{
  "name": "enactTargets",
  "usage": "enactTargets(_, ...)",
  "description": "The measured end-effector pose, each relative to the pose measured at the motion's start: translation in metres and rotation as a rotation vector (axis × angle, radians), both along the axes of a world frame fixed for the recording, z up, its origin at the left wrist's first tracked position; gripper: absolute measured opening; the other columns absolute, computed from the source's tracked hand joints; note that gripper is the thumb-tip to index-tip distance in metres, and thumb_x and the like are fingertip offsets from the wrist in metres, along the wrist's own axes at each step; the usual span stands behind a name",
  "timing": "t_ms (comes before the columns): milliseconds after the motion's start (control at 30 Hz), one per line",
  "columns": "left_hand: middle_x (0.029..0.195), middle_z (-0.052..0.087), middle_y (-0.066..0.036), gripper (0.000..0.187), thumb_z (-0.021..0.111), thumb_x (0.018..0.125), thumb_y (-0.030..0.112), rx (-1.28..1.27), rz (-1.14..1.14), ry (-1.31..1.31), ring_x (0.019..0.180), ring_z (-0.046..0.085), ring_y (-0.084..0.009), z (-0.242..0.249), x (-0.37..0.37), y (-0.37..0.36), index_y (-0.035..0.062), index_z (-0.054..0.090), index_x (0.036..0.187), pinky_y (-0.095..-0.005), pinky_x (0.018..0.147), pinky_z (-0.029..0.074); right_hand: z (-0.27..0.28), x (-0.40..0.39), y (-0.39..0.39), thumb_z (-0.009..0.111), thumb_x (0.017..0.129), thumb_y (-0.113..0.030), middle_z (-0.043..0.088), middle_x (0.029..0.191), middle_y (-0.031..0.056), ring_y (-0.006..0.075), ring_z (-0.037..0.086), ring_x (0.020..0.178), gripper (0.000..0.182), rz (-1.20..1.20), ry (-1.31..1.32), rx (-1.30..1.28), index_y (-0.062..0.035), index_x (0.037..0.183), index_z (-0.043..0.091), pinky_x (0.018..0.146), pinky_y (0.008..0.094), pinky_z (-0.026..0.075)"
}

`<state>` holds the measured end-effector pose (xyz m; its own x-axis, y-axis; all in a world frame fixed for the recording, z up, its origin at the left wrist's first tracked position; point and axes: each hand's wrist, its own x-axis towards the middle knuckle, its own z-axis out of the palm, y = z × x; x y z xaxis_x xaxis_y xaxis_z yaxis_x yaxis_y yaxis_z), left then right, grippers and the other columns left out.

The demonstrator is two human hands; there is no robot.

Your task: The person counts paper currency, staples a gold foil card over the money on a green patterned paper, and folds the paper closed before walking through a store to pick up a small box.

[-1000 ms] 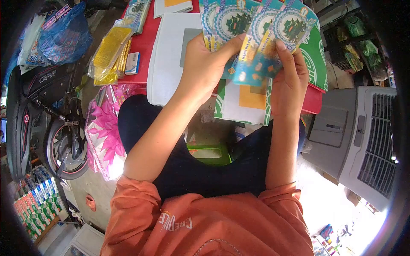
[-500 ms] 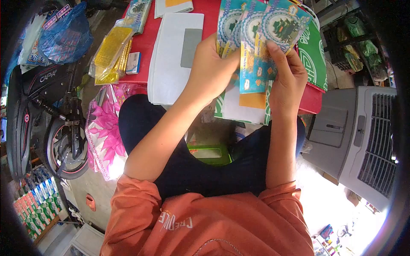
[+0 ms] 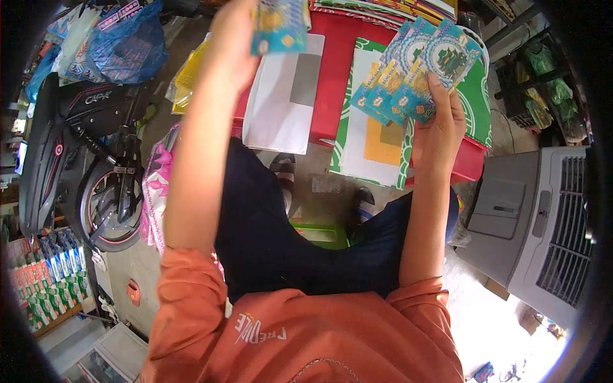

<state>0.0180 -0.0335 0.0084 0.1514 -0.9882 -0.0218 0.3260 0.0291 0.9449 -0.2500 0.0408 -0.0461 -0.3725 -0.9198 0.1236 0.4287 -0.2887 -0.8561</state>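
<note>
My right hand (image 3: 440, 121) pinches a fan of several blue joss paper notes (image 3: 415, 70) by their lower edge, thumb on top. Below that fan, a white sheet with an orange square (image 3: 381, 143) rests on green patterned paper (image 3: 347, 131) at the table's near edge. My left hand (image 3: 233, 48), blurred by motion, is at the upper left with more blue joss paper notes (image 3: 280, 29) in its grip. Beneath those notes lies a stack of white paper (image 3: 274, 108) with a grey square on it. The left fingertips are partly hidden.
Both hands are over a red table (image 3: 332, 64), with coloured paper stacks (image 3: 389, 9) at its far side. Yellow packets (image 3: 190, 76) lie left. A motorbike (image 3: 96, 127) stands beyond them, and a grey air cooler (image 3: 530, 217) at right. A green basket (image 3: 322, 236) sits between the legs.
My left hand has left the fan and swung up and left with some joss paper notes. The right hand keeps its fan, now slightly lower. The view has shifted a little.
</note>
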Motion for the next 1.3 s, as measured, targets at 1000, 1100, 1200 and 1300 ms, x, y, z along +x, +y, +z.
enactTargets(1000,0.112,0.073,-0.005,0.039,0.068,0.099,0.033,-0.163,-0.61,-0.182,0.096,0.069,-0.0119,-0.029,-0.069,0.036,0.0034,0.071,0.125,-0.0281,0.084,0.058,0.019,-0.014,0.01,0.073,0.093,-0.012,0.075,0.101,0.0052,0.0087,0.067,0.085,0.024,0.126,0.176,0.087,0.0014,0.113,0.073,0.078,0.0236,0.052)
enactTargets(1100,0.111,0.073,-0.005,0.034,0.069,0.1,0.027,-0.14,-0.544,-0.153,0.096,0.069,-0.0112,-0.039,-0.069,0.041,0.0032,0.072,0.123,-0.0278,0.084,0.059,0.018,-0.01,0.009,0.072,0.094,-0.012,0.075,0.1,0.0047,0.0074,0.065,0.084,0.023,0.132,0.228,0.093,0.0012,0.112,0.073,0.076,0.0233,0.051)
enactTargets(1200,0.109,0.073,-0.005,0.033,0.069,0.1,0.026,-0.147,-0.463,-0.114,0.095,0.069,-0.0108,-0.043,-0.072,0.041,0.0028,0.072,0.123,-0.027,0.085,0.059,0.015,-0.005,0.007,0.072,0.094,-0.013,0.074,0.098,0.0044,0.0064,0.064,0.083,0.022,0.115,0.208,0.091,0.0007,0.111,0.073,0.075,0.0226,0.05)
enactTargets(1300,0.108,0.073,-0.006,0.033,0.069,0.099,0.026,-0.14,-0.426,-0.084,0.095,0.07,-0.0108,-0.042,-0.074,0.042,0.0025,0.072,0.122,-0.0263,0.085,0.06,0.015,-0.003,0.007,0.072,0.094,-0.013,0.074,0.097,0.0042,0.0066,0.065,0.082,0.021,0.104,0.225,0.104,-0.0001,0.11,0.073,0.074,0.0224,0.051)
